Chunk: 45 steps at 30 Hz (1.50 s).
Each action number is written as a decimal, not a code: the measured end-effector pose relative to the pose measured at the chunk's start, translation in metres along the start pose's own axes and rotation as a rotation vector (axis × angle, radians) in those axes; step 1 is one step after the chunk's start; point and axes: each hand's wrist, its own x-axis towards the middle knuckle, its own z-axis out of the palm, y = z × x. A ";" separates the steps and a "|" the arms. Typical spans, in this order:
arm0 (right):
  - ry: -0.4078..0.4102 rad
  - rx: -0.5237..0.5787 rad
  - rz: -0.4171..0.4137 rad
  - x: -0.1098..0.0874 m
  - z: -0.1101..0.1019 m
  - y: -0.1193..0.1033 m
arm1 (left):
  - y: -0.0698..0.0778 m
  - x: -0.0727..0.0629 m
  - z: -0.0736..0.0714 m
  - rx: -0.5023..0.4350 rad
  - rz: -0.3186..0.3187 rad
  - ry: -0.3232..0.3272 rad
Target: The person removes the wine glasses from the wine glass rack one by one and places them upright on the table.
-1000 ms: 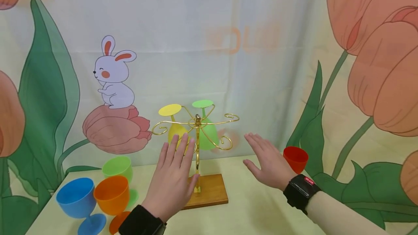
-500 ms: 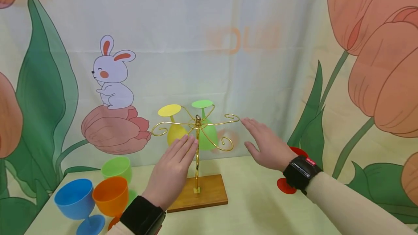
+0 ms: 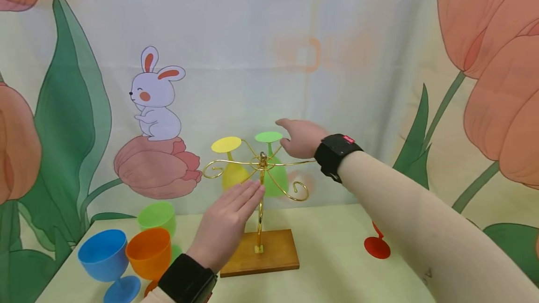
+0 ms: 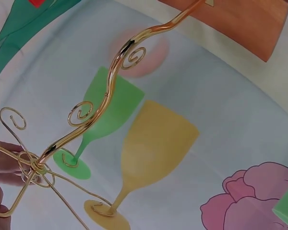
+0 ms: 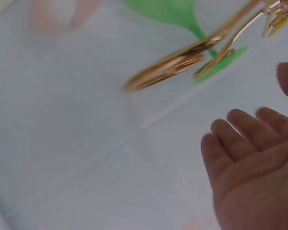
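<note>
A gold wire rack (image 3: 260, 212) stands on a wooden base (image 3: 282, 251). Upside down on its far arms hang a yellow goblet (image 3: 233, 175) and a green goblet (image 3: 276, 179). My left hand (image 3: 227, 223), fingers straight and together, is held before the pole and overlaps it; contact cannot be told. Above the rack's right side is my right hand (image 3: 305, 138), near the green goblet's foot. In the right wrist view, the right palm (image 5: 259, 167) faces the camera with extended fingers and nothing held. Fingers (image 4: 2, 158) show behind the rack's hub in the left wrist view.
At the table's left stand a blue goblet (image 3: 103, 254), an orange goblet (image 3: 148, 252) and a second green goblet (image 3: 157, 218), all upright. A red goblet (image 3: 377, 247) is at the right, mostly behind the right forearm. A printed curtain (image 3: 236, 60) closes off the back.
My right hand has moved up and leftward, from beside the rack to above it. The left hand's fingers have come together and tilted right. The forearm now covers most of the red goblet.
</note>
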 end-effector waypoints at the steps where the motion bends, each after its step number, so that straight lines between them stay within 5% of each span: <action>1: -0.038 0.003 0.028 0.010 0.001 -0.005 | 0.001 0.000 0.000 -0.001 -0.001 -0.002; 7: -0.198 0.011 0.143 0.050 0.021 -0.020 | 0.006 0.002 -0.001 -0.011 -0.010 -0.006; 12: -0.249 -0.064 0.147 0.056 0.033 -0.014 | 0.010 0.005 -0.002 -0.022 -0.022 -0.030; 32: -0.014 -0.110 0.056 0.033 0.025 -0.018 | 0.005 0.000 -0.009 -0.017 -0.070 -0.077; 45: -0.023 -0.160 0.008 0.038 0.029 -0.011 | 0.006 -0.001 -0.008 -0.008 -0.074 -0.047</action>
